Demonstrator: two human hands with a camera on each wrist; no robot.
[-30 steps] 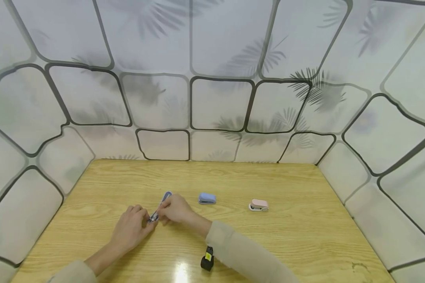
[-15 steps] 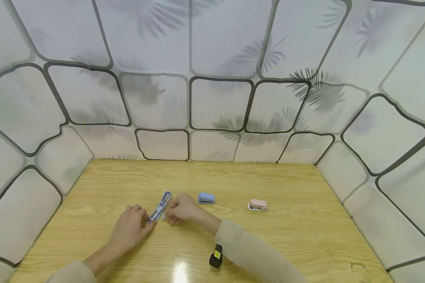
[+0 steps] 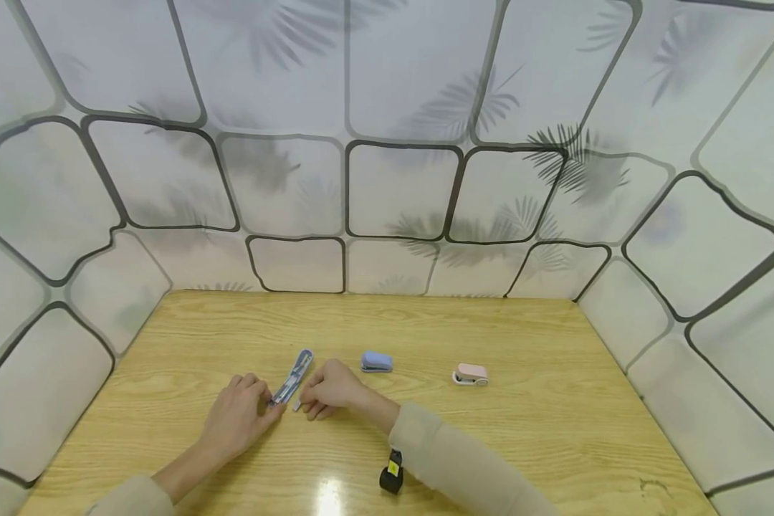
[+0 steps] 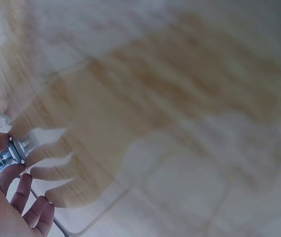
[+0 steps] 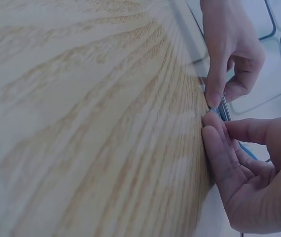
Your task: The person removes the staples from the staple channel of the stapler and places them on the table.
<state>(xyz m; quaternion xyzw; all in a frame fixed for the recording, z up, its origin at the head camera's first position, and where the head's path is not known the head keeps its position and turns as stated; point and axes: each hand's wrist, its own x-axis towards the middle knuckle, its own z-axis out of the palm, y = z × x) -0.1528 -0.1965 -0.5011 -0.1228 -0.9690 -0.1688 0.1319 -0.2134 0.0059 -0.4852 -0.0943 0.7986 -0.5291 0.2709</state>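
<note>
My left hand (image 3: 241,416) pinches the near end of a slim blue-and-white stapler (image 3: 292,376) between thumb and index finger. The stapler lies slanted on the table, its rounded far end pointing away to the right. In the left wrist view, metal shows on the stapler (image 4: 6,160) beside the thumb. Just right of it, my right hand (image 3: 331,390) pinches a small light-grey piece (image 3: 297,405) at its fingertips, close over the wood. In the right wrist view, both hands almost meet, and the right hand's fingers (image 5: 219,148) largely hide the piece.
A small blue stapler (image 3: 377,362) stands right of the right hand, with a pink-and-white stapler (image 3: 471,374) farther right. A black device with a yellow label (image 3: 393,469) is at the right sleeve. Patterned walls enclose the wooden table (image 3: 522,430).
The right hand has drawn back rightward from the stapler, then slightly toward the near edge. The grey piece now shows at its fingertips. The left hand stays on the stapler.
</note>
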